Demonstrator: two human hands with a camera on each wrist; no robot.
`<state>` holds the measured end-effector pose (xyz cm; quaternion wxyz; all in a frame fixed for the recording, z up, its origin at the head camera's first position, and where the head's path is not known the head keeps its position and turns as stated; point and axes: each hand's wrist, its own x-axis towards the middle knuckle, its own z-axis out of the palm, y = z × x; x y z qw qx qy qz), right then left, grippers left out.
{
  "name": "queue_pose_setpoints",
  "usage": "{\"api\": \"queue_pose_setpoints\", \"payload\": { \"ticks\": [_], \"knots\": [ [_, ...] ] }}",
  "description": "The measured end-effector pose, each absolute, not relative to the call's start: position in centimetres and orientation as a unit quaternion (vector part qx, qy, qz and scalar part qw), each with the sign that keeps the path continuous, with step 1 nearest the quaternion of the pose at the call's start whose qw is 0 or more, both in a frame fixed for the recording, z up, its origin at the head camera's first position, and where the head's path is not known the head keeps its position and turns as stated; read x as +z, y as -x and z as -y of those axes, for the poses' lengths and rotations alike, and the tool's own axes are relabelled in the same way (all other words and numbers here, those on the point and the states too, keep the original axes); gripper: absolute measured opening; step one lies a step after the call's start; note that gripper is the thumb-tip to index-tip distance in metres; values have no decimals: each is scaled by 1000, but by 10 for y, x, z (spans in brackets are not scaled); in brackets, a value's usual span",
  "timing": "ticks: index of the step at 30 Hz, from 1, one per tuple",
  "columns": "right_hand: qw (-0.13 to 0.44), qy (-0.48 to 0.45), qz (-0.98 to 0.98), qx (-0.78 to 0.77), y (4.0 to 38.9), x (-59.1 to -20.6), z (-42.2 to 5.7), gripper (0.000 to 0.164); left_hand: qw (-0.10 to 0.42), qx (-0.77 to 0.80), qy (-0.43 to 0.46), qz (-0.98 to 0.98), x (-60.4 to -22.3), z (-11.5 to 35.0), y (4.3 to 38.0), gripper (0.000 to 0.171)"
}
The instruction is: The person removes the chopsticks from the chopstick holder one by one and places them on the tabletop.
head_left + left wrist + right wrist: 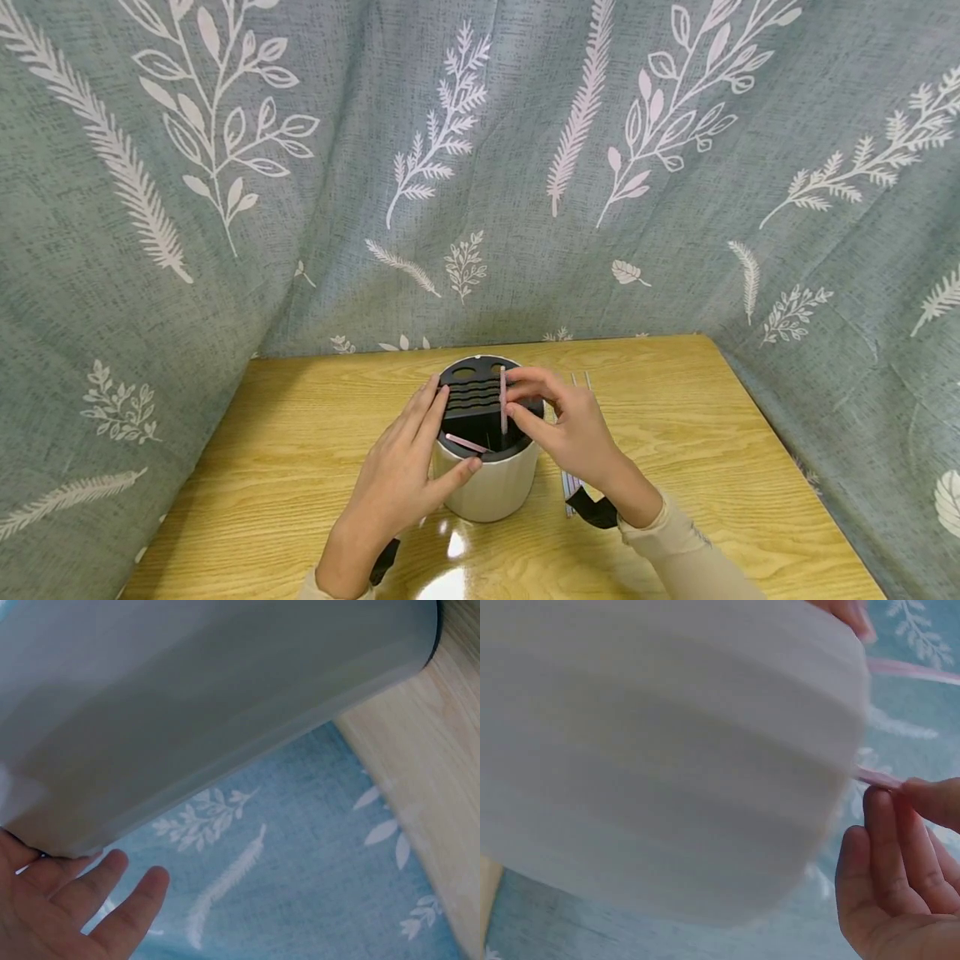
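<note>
A white ribbed round holder (487, 493) with a black slotted top (472, 410) stands on the table. My left hand (405, 467) rests along the left side of its rim, fingers straight and thumb near the front edge. In the left wrist view, those fingers (124, 919) reach past the end of the holder. Between thumb and fingertips, my right hand (573, 425) pinches a slim pink stick (503, 402), upright over the open front section; its lower part runs behind the rim in the right wrist view. Another pink stick (467, 442) leans inside that section.
Several long thin sticks (567, 490) lie on the wooden table (660, 450) just right of the holder, partly hidden by the right hand and its black wrist strap (592, 508). A blue-grey leaf-patterned curtain (525, 275) hangs behind the table and at both sides.
</note>
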<state>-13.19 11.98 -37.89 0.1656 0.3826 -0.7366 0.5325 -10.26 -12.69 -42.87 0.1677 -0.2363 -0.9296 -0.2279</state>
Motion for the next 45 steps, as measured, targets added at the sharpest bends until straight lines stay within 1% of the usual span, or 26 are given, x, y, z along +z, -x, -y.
{"api": "queue_pose_setpoints", "payload": {
  "ticks": [5,11,16,20,23,26,30,35,39,45],
  "knots": [
    [187,-373,712,564,134,-361,-129,47,168,-227,235,930,-428,127,103,94],
    [232,-380,650,615,134,-340,-145,41,168,-228,236,930,-429,127,103,95],
    [275,-386,585,658,130,-319,-160,43,168,-228,237,929,-428,127,103,95],
    [310,-353,564,679,124,-307,-173,42,171,-227,237,929,-428,127,103,94],
    [317,-324,568,687,121,-303,-185,41,171,-228,236,929,-428,127,104,94],
    [299,-298,591,687,122,-306,-195,41,170,-229,236,929,-428,127,104,95],
    [251,-253,648,673,128,-321,-206,41,169,-229,233,930,-429,127,104,95],
    [177,-201,705,656,140,-353,-216,38,168,-231,234,929,-429,127,104,95],
    [120,-157,743,640,151,-384,-224,39,167,-233,235,929,-429,126,103,95],
    [41,-114,782,612,170,-429,-237,42,164,-232,233,930,-429,126,103,95]
  ]
}}
